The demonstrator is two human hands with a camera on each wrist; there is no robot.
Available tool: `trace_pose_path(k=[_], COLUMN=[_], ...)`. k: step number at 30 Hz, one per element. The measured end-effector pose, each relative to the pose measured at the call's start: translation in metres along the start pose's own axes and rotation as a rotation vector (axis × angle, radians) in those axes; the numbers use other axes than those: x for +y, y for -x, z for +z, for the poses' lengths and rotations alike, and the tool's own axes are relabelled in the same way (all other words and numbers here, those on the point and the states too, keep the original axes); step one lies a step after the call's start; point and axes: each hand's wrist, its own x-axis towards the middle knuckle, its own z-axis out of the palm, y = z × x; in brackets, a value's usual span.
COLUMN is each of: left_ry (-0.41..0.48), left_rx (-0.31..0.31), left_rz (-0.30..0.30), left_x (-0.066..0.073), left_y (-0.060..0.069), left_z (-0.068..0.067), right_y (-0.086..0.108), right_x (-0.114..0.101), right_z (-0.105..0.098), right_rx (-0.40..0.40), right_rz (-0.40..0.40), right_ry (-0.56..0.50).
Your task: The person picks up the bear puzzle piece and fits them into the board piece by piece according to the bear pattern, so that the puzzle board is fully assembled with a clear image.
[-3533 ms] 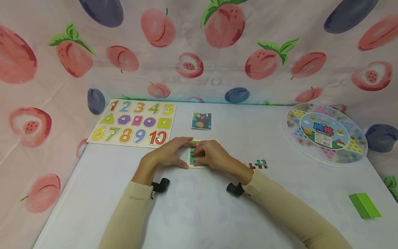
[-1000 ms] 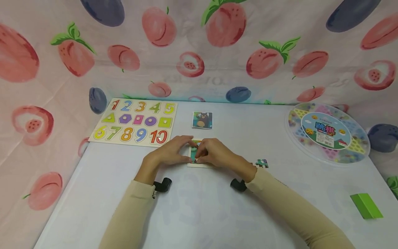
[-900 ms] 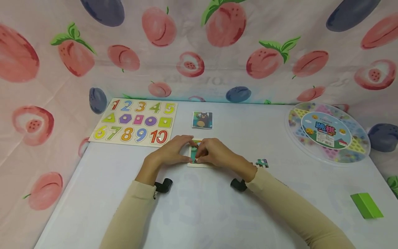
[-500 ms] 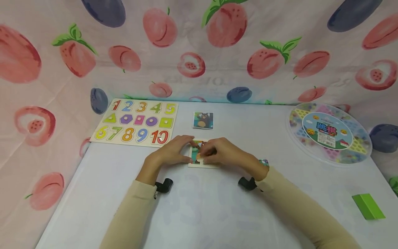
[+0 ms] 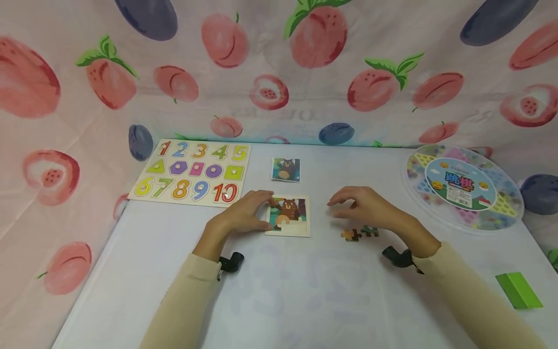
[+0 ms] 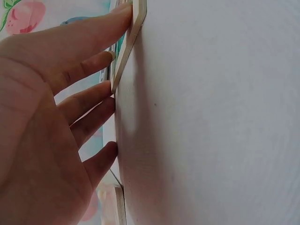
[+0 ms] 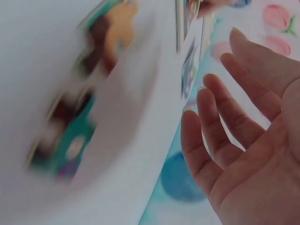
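In the head view a small wooden jigsaw puzzle board with a brown bear picture lies in the middle of the table. Its upper part and left edge hold pieces, and bare wood shows at its lower right. My left hand rests at the board's left side, thumb at the near corner and index finger at the far one. To the right, my right hand hovers over the table with nothing in its loosely bent fingers. Beneath it lie an orange-brown puzzle piece and a green-brown puzzle piece.
Behind the board lies a bear picture card. A wooden number and shape board is at the back left, a round clear game case at the back right. A green folded block lies at the right. Fruit-printed cloth hangs behind.
My right hand has left the puzzle board and moved right, over the loose pieces, uncovering the bear picture. My left hand has stayed at the board's left edge.
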Motion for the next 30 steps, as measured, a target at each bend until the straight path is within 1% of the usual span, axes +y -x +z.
trace_pose_path(k=[2, 6, 10, 13, 19, 21, 27, 30], left_ry=[-0.010, -0.023, -0.017, -0.013, -0.011, -0.014, -0.004, 0.000], left_rx=[-0.007, -0.014, -0.013, -0.007, -0.001, 0.001, 0.008, 0.004], left_rz=[-0.003, -0.009, -0.016, -0.016, -0.011, -0.007, 0.007, 0.005], left_x=[0.001, 0.001, 0.001, 0.001, 0.003, 0.003, 0.002, 0.003], left_y=[-0.001, -0.001, 0.000, 0.000, 0.001, 0.002, 0.003, 0.002], left_z=[-0.001, -0.002, -0.003, -0.002, -0.002, -0.002, -0.001, 0.000], right_y=[0.009, 0.023, 0.033, 0.039, 0.046, 0.047, 0.047, 0.048], right_x=[0.006, 0.014, 0.019, 0.021, 0.026, 0.026, 0.029, 0.029], right_z=[-0.005, -0.008, -0.006, -0.002, 0.011, 0.013, 0.016, 0.017], right_rx=[0.007, -0.016, -0.045, -0.049, -0.042, -0.036, -0.029, -0.021], right_rz=[0.026, 0.069, 0.062, 0.053, 0.058, 0.044, 0.030, 0.028], right_ry=[0.015, 0.033, 0.071, 0.103, 0.133, 0.134, 0.120, 0.120])
